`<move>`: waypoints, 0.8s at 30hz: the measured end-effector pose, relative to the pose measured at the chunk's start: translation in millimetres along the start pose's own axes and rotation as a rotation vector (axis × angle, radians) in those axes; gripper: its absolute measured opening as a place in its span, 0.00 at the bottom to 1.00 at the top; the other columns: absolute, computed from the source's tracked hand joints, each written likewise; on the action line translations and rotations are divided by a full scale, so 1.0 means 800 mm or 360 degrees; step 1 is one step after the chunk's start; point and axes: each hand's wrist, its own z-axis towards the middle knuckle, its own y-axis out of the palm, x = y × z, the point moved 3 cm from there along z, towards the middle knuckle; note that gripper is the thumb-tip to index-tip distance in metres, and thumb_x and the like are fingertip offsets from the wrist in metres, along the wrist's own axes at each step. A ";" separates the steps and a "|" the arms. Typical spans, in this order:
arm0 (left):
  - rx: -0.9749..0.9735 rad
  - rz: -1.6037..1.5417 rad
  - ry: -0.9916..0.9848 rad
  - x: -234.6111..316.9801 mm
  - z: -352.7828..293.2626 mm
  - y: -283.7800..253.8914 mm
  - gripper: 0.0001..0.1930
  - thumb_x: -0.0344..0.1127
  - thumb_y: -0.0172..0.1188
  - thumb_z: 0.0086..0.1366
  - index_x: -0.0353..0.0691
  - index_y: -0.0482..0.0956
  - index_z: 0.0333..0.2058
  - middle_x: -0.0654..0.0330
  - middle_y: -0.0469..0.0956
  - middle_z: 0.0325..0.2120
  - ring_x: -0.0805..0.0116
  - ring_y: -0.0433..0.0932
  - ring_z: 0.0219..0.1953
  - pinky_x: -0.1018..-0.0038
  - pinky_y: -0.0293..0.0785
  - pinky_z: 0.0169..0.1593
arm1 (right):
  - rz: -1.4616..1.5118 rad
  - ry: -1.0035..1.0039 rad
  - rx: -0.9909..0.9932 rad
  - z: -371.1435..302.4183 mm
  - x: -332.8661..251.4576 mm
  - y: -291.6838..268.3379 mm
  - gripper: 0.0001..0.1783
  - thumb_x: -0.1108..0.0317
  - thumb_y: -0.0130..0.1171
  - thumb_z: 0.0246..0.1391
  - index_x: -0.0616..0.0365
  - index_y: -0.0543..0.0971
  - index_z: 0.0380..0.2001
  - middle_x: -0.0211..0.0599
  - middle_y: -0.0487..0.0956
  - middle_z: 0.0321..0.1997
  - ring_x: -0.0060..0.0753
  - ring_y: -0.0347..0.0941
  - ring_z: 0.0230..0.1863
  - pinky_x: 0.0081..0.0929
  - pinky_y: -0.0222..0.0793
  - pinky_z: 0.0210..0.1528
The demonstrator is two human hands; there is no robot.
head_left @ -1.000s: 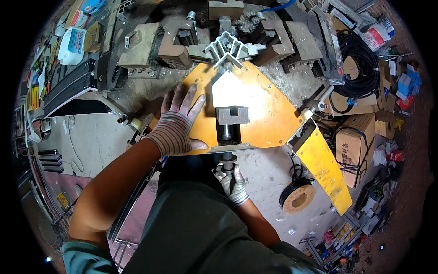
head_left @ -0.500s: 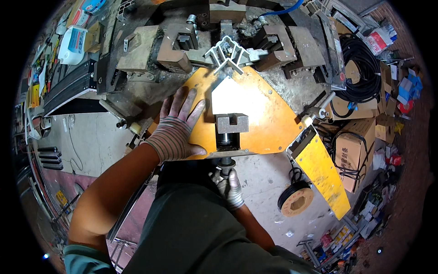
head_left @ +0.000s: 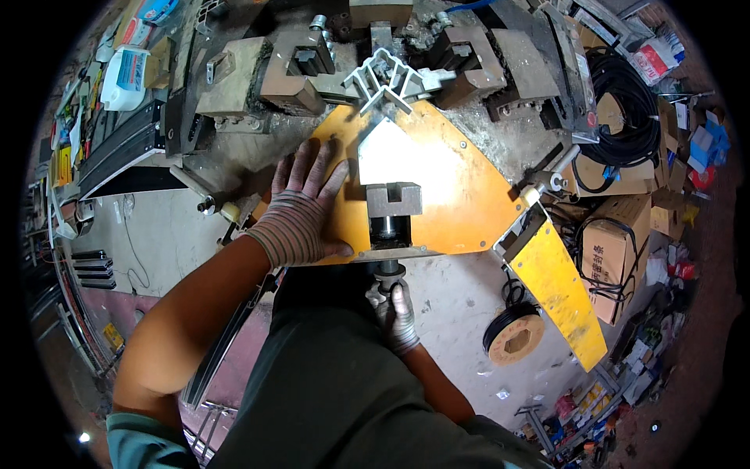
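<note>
My left hand [head_left: 301, 205], in a striped glove with greyed fingertips, lies flat with fingers spread on the left side of an orange-yellow machine plate [head_left: 461, 211]. Below the plate's front edge, my right hand [head_left: 397, 313], in a similar glove, is closed round the end of a round metal shaft [head_left: 389, 273]; part of its grip is hidden. In the plate's slot sits a notched steel block [head_left: 394, 199] on a shiny rod. A silver aluminium profile corner [head_left: 384, 82] stands at the plate's far tip, between steel clamp blocks [head_left: 295, 74].
At the right, a yellow flap [head_left: 556, 289] hangs beside a cable spool [head_left: 516, 340], cardboard boxes [head_left: 617, 246] and coiled black hose [head_left: 625, 109]. Dark profiles [head_left: 129, 152] and a white jug [head_left: 125, 78] lie at the left. Metal handles [head_left: 191, 184] stick out beside the plate.
The whole view has shifted slightly, with the machine a little higher in it. Both hands keep their places, the left on the plate and the right at the shaft.
</note>
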 end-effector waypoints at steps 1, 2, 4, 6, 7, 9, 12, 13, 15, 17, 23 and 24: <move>0.0012 0.0003 0.0007 -0.001 0.000 0.002 0.71 0.71 0.73 0.45 0.45 0.38 0.75 0.40 0.30 0.75 0.36 0.23 0.76 0.39 0.23 0.73 | 0.0335 0.0142 0.0027 0.002 0.002 0.005 0.34 0.38 0.57 0.63 0.54 0.70 0.58 0.33 0.75 0.51 0.33 0.74 0.49 0.53 0.67 0.65; 0.0026 0.0005 0.0014 -0.001 0.000 0.003 0.71 0.71 0.73 0.44 0.45 0.38 0.75 0.40 0.30 0.75 0.36 0.24 0.76 0.39 0.23 0.73 | 0.0702 0.0324 0.0099 -0.003 -0.001 0.006 0.32 0.42 0.59 0.63 0.54 0.70 0.58 0.33 0.75 0.51 0.33 0.74 0.50 0.52 0.68 0.64; 0.0029 -0.0012 0.0017 -0.001 -0.001 0.004 0.71 0.71 0.73 0.44 0.46 0.38 0.75 0.40 0.30 0.75 0.36 0.24 0.76 0.39 0.23 0.73 | 0.0641 0.0259 0.0122 -0.003 0.004 0.002 0.32 0.43 0.61 0.62 0.54 0.69 0.59 0.33 0.75 0.51 0.33 0.74 0.50 0.50 0.70 0.63; 0.0005 -0.0015 0.0011 -0.001 -0.001 0.002 0.71 0.71 0.73 0.44 0.45 0.39 0.75 0.40 0.29 0.75 0.36 0.24 0.76 0.40 0.23 0.73 | 0.0268 -0.0010 0.0070 -0.002 -0.006 0.012 0.34 0.46 0.64 0.61 0.56 0.69 0.60 0.34 0.76 0.50 0.31 0.74 0.47 0.41 0.73 0.59; -0.0020 -0.0011 -0.0005 0.000 -0.001 0.001 0.71 0.72 0.73 0.44 0.44 0.39 0.75 0.40 0.29 0.75 0.36 0.24 0.76 0.40 0.22 0.73 | 0.0099 -0.0063 0.0021 -0.001 -0.007 0.010 0.34 0.46 0.64 0.61 0.56 0.69 0.60 0.34 0.76 0.48 0.30 0.75 0.46 0.38 0.73 0.57; -0.0068 -0.0003 -0.0035 0.000 -0.003 0.002 0.70 0.73 0.72 0.45 0.43 0.40 0.75 0.40 0.29 0.75 0.36 0.24 0.76 0.41 0.22 0.74 | -0.0241 -0.0175 -0.0075 0.001 -0.009 0.003 0.35 0.46 0.65 0.60 0.58 0.69 0.60 0.35 0.77 0.46 0.29 0.75 0.43 0.32 0.74 0.54; -0.0077 0.0046 -0.0012 0.001 -0.001 0.003 0.70 0.75 0.68 0.47 0.41 0.39 0.75 0.39 0.30 0.75 0.34 0.24 0.76 0.40 0.25 0.74 | -0.0865 -0.0174 0.0130 -0.008 -0.026 -0.007 0.27 0.53 0.63 0.65 0.60 0.71 0.58 0.36 0.78 0.48 0.27 0.74 0.45 0.28 0.72 0.53; -0.0098 0.0052 -0.0019 0.003 -0.002 -0.001 0.70 0.76 0.67 0.47 0.41 0.39 0.75 0.39 0.30 0.75 0.34 0.25 0.76 0.39 0.26 0.74 | -0.1171 -0.0174 0.0215 -0.012 -0.030 -0.023 0.25 0.55 0.62 0.66 0.60 0.72 0.57 0.38 0.78 0.50 0.27 0.74 0.48 0.29 0.71 0.54; -0.0080 0.0094 -0.0008 0.003 -0.008 -0.002 0.68 0.76 0.65 0.49 0.40 0.40 0.75 0.39 0.30 0.75 0.33 0.28 0.76 0.38 0.28 0.73 | -0.1855 -0.0560 0.0509 -0.031 -0.066 -0.019 0.16 0.62 0.60 0.67 0.63 0.77 0.50 0.37 0.81 0.41 0.26 0.75 0.42 0.27 0.73 0.47; -0.0048 0.0109 -0.0018 0.000 -0.014 -0.006 0.66 0.77 0.63 0.50 0.42 0.42 0.75 0.42 0.33 0.76 0.36 0.29 0.77 0.38 0.29 0.73 | -0.1918 -0.0854 0.0395 -0.056 -0.129 0.020 0.13 0.63 0.58 0.68 0.62 0.79 0.45 0.34 0.81 0.35 0.24 0.75 0.38 0.26 0.73 0.46; 0.0168 0.0067 0.0091 -0.008 -0.011 0.007 0.62 0.76 0.57 0.56 0.42 0.40 0.75 0.41 0.33 0.76 0.37 0.30 0.77 0.40 0.28 0.74 | -0.2247 -0.1490 0.0159 -0.024 -0.272 0.197 0.07 0.74 0.61 0.61 0.62 0.80 0.42 0.42 0.83 0.41 0.39 0.80 0.44 0.33 0.74 0.50; 0.0300 -0.0024 0.0137 -0.010 -0.013 0.007 0.54 0.70 0.58 0.61 0.40 0.48 0.74 0.44 0.36 0.76 0.39 0.32 0.77 0.40 0.30 0.74 | -0.2241 -0.1578 0.0081 -0.001 -0.282 0.221 0.09 0.74 0.61 0.61 0.62 0.81 0.44 0.42 0.83 0.42 0.39 0.80 0.46 0.32 0.73 0.53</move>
